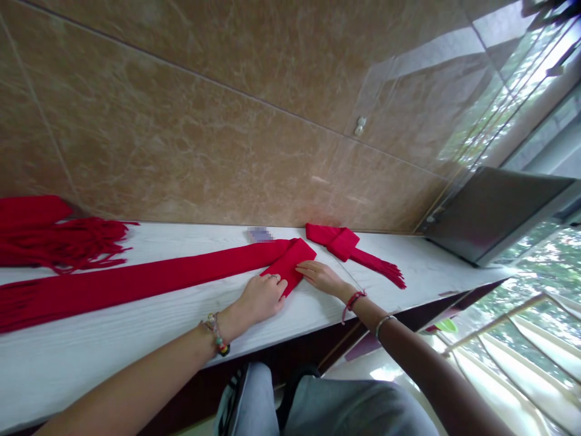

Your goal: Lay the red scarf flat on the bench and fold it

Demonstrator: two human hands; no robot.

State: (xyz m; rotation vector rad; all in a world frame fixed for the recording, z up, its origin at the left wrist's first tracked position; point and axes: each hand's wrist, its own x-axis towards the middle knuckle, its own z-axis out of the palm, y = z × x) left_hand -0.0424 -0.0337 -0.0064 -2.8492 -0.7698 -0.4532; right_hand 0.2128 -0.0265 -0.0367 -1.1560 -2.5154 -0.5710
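A long red scarf (149, 282) lies across the white counter, its fringed end at the far left and its right part folded over at an angle. My left hand (261, 298), with a ring and a beaded bracelet, has its fingers curled over the lower edge of the folded part. On the right edge of that same fold rests my right hand (323, 278), fingers stretched out and touching the cloth; its thumb is mostly hidden. Behind my right hand lies a second red scarf (347, 241), folded into a knot-like shape with its fringe toward the right.
More red fringed scarves (36, 227) are piled at the left end of the white counter (149, 345). A small blurred item (261, 234) lies against the brown tiled wall (204, 133). At the right end stands a dark grey box-like object (490, 215) near the windows.
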